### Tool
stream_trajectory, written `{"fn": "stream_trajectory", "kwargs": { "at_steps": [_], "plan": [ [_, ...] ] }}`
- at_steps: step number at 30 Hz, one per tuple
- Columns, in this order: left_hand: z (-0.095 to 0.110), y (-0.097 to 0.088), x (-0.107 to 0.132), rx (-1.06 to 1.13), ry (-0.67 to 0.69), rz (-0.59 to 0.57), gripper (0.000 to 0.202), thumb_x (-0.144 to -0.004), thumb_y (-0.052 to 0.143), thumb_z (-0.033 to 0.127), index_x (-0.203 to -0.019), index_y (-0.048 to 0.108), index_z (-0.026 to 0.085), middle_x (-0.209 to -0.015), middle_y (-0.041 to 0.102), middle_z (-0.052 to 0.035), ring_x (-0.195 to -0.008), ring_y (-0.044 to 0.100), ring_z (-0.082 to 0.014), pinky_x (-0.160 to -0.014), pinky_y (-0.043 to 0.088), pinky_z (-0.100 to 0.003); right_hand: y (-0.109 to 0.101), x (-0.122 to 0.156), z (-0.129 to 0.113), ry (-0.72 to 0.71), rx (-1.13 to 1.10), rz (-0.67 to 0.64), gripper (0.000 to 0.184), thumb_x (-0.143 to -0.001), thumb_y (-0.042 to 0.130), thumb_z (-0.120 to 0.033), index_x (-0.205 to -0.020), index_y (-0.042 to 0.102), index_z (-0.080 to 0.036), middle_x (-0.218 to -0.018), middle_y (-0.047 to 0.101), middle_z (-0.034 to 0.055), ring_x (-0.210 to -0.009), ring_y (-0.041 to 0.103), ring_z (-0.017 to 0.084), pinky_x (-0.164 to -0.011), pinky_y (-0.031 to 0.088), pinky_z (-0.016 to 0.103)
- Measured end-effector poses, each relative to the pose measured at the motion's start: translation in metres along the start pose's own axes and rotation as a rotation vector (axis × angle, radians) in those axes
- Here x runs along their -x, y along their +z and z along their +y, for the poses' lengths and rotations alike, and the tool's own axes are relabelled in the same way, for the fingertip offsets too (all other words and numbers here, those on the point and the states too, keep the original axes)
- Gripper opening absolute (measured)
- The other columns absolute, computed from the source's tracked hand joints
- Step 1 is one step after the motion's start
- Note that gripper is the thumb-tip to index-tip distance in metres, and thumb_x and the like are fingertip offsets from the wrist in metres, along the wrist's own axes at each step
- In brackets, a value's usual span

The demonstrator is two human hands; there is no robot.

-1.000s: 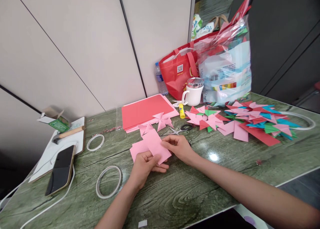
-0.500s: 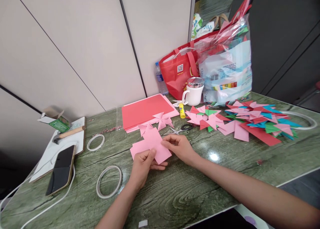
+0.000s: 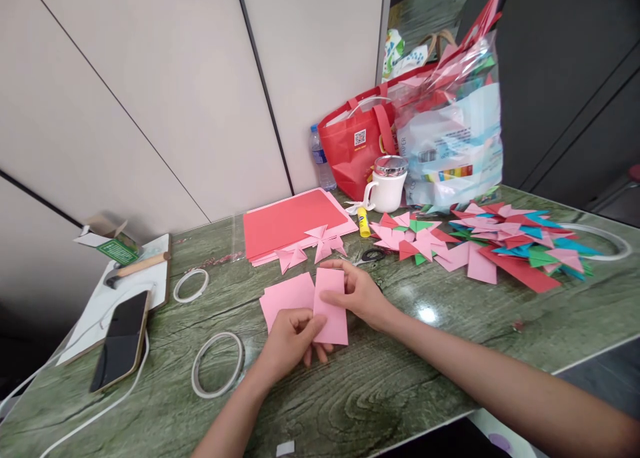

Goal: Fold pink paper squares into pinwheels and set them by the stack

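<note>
A pink paper sheet (image 3: 331,305), folded into a tall narrow rectangle, is held just above the green table (image 3: 390,378). My left hand (image 3: 290,341) pinches its lower left edge with thumb on top. My right hand (image 3: 357,295) grips its right side, thumb across the face. Another flat pink sheet (image 3: 286,298) lies on the table just left of it. Two small pink folded pinwheels (image 3: 320,241) rest behind, on the edge of a red paper stack (image 3: 293,221).
Scissors (image 3: 373,255), a yellow glue stick (image 3: 363,221) and a white mug (image 3: 386,185) sit behind my right hand. A heap of coloured folded papers (image 3: 495,241) spreads to the right. Tape rings (image 3: 217,363), a phone (image 3: 123,338) and a cable lie at left. Bags stand at the back.
The pink sheet has been folded from a tilted square into a narrow upright rectangle. Both hands shifted slightly along its edges.
</note>
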State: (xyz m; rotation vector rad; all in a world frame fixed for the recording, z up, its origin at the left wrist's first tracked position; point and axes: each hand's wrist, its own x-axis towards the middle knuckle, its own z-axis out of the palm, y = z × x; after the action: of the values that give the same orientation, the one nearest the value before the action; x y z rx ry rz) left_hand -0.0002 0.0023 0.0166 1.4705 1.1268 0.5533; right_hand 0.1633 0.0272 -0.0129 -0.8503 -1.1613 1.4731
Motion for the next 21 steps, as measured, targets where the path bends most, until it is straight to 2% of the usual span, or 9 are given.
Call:
{"fn": "stream_trajectory", "kwargs": {
  "at_steps": [4, 7, 9, 15, 17, 21],
  "plan": [
    [-0.0032, -0.0025, -0.0049, -0.017, 0.152, 0.316, 0.028, -0.076, 0.056, 0.037, -0.065, 0.067, 0.013, -0.053, 0.063, -0.0011, -0.041, 0.049, -0.0090, -0.040, 0.037, -0.018, -0.0010, -0.0012, -0.0014, -0.036, 0.028, 0.061, 0.047, -0.061, 0.073, -0.023, -0.102, 0.050, -0.020, -0.072, 0.055, -0.0044, -0.058, 0.051, 0.009, -0.053, 0.041, 0.019],
    [-0.0061, -0.0064, -0.0071, -0.059, 0.213, 0.461, 0.024, -0.074, 0.058, 0.033, -0.068, 0.071, 0.013, -0.059, 0.065, -0.0018, -0.050, 0.052, -0.0114, -0.045, 0.039, -0.020, -0.0015, -0.0021, -0.0017, -0.051, 0.092, 0.057, 0.040, -0.059, 0.075, -0.025, -0.094, 0.056, -0.019, -0.076, 0.056, -0.0027, -0.061, 0.051, 0.009, -0.054, 0.041, 0.020],
    [-0.0065, -0.0076, -0.0071, -0.087, 0.232, 0.472, 0.023, -0.073, 0.059, 0.032, -0.069, 0.072, 0.013, -0.061, 0.066, -0.0024, -0.052, 0.052, -0.0122, -0.047, 0.040, -0.020, -0.0017, -0.0024, -0.0008, -0.044, 0.105, 0.053, 0.038, -0.058, 0.076, -0.027, -0.090, 0.057, -0.018, -0.076, 0.057, -0.0024, -0.061, 0.052, 0.010, -0.055, 0.041, 0.021],
    [-0.0011, -0.0047, -0.0038, -0.138, 0.271, 0.394, 0.022, -0.072, 0.061, 0.031, -0.078, 0.074, 0.014, -0.069, 0.068, -0.0042, -0.064, 0.057, -0.0171, -0.057, 0.043, -0.023, -0.0009, -0.0018, 0.0032, -0.034, 0.083, 0.029, 0.031, -0.058, 0.075, -0.028, -0.076, 0.053, -0.016, -0.069, 0.057, -0.0028, -0.060, 0.053, 0.011, -0.057, 0.042, 0.023],
    [-0.0008, -0.0041, -0.0034, -0.155, 0.252, 0.373, 0.024, -0.075, 0.058, 0.032, -0.077, 0.074, 0.014, -0.065, 0.067, -0.0024, -0.061, 0.055, -0.0163, -0.056, 0.042, -0.023, 0.0000, -0.0011, 0.0031, -0.069, 0.122, 0.025, 0.032, -0.058, 0.075, -0.025, -0.080, 0.052, -0.017, -0.072, 0.059, -0.0021, -0.061, 0.055, 0.011, -0.057, 0.043, 0.023],
    [-0.0053, -0.0037, -0.0039, -0.251, 0.263, 0.343, 0.027, -0.077, 0.055, 0.033, -0.071, 0.073, 0.014, -0.059, 0.065, -0.0003, -0.055, 0.054, -0.0156, -0.053, 0.042, -0.023, 0.0014, 0.0007, 0.0014, -0.214, 0.240, 0.007, 0.038, -0.062, 0.071, -0.021, -0.096, 0.053, -0.018, -0.085, 0.064, 0.0034, -0.079, 0.060, 0.016, -0.070, 0.047, 0.028]
  ]
}}
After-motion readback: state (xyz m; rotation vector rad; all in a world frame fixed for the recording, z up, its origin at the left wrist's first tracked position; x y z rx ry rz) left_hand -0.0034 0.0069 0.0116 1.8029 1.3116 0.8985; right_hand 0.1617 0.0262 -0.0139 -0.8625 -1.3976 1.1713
